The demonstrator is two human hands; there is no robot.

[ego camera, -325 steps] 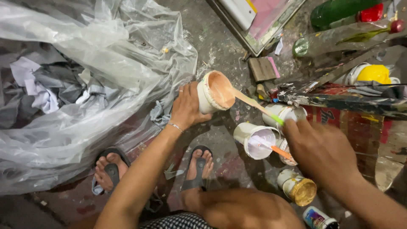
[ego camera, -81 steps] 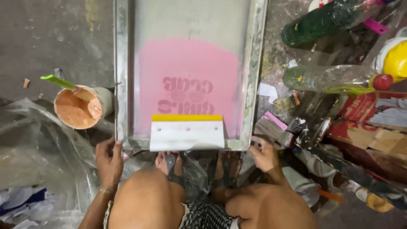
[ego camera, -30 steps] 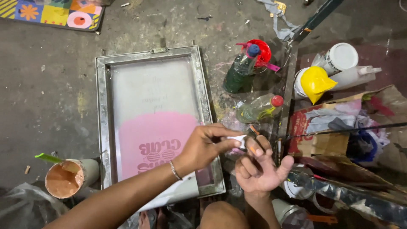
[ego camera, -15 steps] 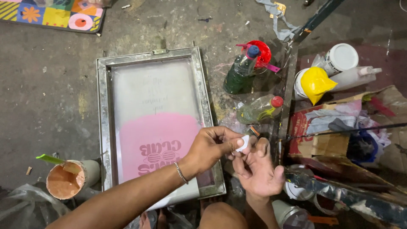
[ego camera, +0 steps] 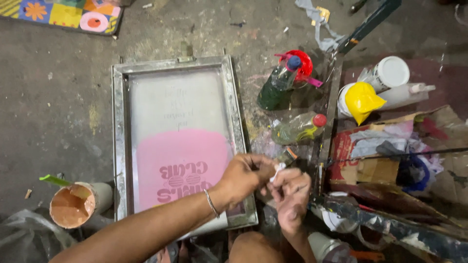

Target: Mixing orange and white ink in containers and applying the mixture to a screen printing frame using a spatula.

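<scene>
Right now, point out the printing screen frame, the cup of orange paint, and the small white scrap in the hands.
printing screen frame (ego camera: 118,146), head view, on its left metal rail.
cup of orange paint (ego camera: 70,207), head view, on the paint surface inside.
small white scrap (ego camera: 279,168), head view, on the bit showing between both hands.

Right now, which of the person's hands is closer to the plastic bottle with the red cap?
The right hand, just below the red-capped bottle. The left hand is farther left, over the corner of the printing screen frame.

Metal-framed print screen (ego camera: 119,146) w/ pink patch, cup of orange paint (ego camera: 73,205), green bottle (ego camera: 275,85), yellow cap (ego camera: 363,100), white jar (ego camera: 390,73)
</scene>
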